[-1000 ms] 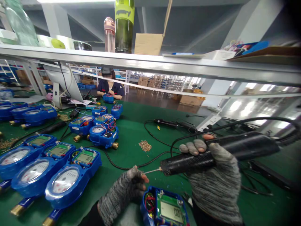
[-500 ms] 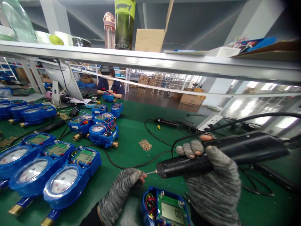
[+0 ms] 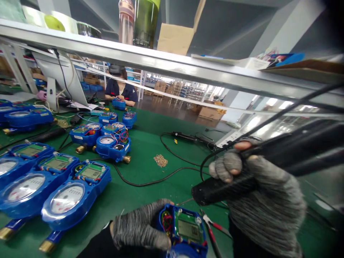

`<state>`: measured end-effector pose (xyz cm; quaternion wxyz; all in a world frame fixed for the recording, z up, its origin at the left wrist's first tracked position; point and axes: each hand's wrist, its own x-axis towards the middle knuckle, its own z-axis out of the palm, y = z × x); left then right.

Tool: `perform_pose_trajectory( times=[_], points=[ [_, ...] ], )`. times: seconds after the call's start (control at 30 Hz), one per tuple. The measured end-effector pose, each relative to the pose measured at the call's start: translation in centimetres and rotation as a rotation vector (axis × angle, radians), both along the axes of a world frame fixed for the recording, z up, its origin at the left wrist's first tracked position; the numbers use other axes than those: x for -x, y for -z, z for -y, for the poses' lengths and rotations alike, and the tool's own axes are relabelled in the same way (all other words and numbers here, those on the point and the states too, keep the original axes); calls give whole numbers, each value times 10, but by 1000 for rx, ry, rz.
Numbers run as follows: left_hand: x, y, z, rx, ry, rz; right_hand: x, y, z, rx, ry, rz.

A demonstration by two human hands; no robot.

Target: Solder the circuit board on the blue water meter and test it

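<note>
One near meter (image 3: 188, 227), blue-cased, rests on the green counter (image 3: 145, 143), its long axis running away from the wearer, dial end closest, display end farther. Of the hands, the left hand (image 3: 142, 225) is nearer, gripping the near meter's left side; the right hand (image 3: 270, 204), up and right of it, is wrapped round a black power screwdriver (image 3: 212, 192), whose thin bit (image 3: 186, 201) points left along its far edge; whether the tip touches, I cannot tell. The display (image 3: 189, 230) seems to read 00; no brand is legible. Pliers (image 3: 210, 233) lie just right of the near meter, three meters (image 3: 75, 199) to its left. Beyond it come small brass-coloured pieces (image 3: 160, 161), then wired meters (image 3: 114, 147), their white labels unreadable, and a seated co-worker (image 3: 131, 94).
</note>
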<state>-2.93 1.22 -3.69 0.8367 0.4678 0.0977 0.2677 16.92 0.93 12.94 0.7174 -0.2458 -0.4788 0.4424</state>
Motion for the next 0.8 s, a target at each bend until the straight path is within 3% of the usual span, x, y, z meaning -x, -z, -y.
perform_pose_trajectory(
  times=[0.17,0.37,0.63,0.8],
  points=[
    [-3,1,-1,-5,-15,-40,18,3,-5,35,32,121],
    [-3,3,0,63,-34,-39,22,10,-14,3,29,194],
    [-2,-9,1,62,-76,-125,28,11,-13,-2,59,253],
    [-2,-8,1,95,-81,-121,26,14,-14,4,21,280]
  ],
)
